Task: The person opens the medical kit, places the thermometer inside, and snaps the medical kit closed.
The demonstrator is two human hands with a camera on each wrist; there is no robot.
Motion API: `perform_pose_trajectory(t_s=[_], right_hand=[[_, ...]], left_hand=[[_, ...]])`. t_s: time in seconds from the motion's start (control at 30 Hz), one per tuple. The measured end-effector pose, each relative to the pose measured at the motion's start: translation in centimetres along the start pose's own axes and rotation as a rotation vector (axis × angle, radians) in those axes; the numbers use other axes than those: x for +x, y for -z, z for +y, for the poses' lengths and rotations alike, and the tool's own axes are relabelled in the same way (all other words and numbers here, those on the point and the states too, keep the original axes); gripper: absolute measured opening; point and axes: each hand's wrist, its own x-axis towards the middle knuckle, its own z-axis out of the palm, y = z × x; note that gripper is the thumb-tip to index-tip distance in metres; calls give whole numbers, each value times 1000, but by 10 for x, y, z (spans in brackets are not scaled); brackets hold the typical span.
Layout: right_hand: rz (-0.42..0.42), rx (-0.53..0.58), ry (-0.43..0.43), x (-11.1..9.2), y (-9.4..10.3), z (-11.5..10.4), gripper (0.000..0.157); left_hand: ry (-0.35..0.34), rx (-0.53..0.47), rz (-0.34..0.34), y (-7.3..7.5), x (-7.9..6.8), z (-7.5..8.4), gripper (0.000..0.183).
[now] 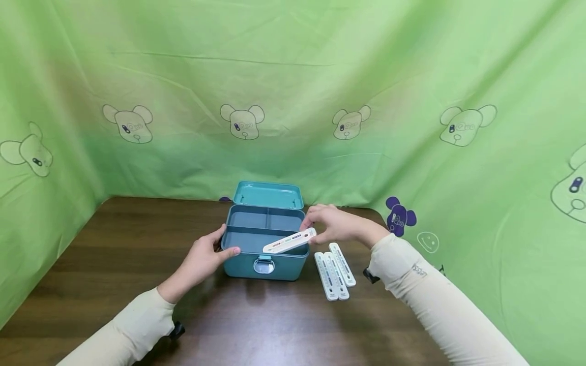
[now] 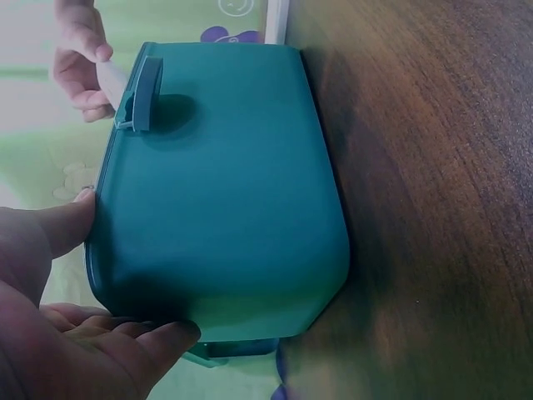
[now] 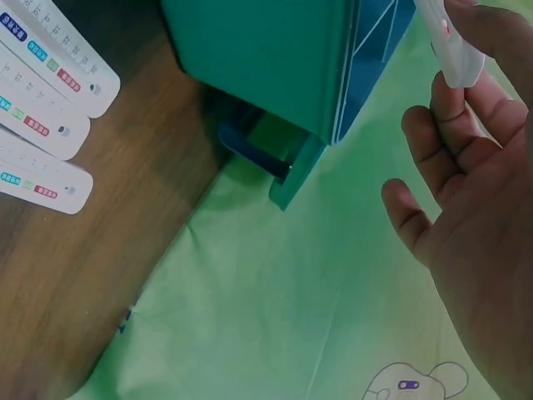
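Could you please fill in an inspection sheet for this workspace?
Surface: dark brown wooden table, glossy reflection near the front.
Job's things: teal storage box, lid open; one white thermometer held at its opening; three loose thermometers on the table to its right.
Clutter: nothing seen.
Hands: left hand grips the box's left side; right hand pinches the white thermometer.
Cables: nothing seen.
Surroundings: green bear-print curtain.

1. On the table (image 1: 220, 330) before me stands the compartment box (image 1: 289, 267), its lid (image 1: 269, 195) behind it, a cloth (image 1: 293, 76) hanging beyond.
2. My left hand (image 1: 205, 257) is at the box's left side.
3. At its right, my right hand (image 1: 336, 225) holds one thermometer (image 1: 288, 242) over the front compartment (image 1: 247, 240).
4. Right of the box, three thermometers (image 1: 335, 274) lie side by side.
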Motion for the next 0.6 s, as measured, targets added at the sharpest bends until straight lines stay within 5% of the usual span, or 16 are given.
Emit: perform_pose_trajectory(t_s=[0.6], right_hand=[[-117, -19, 45, 20, 4, 3, 38]], left_hand=[[-8, 13, -1, 1, 3, -2, 89]])
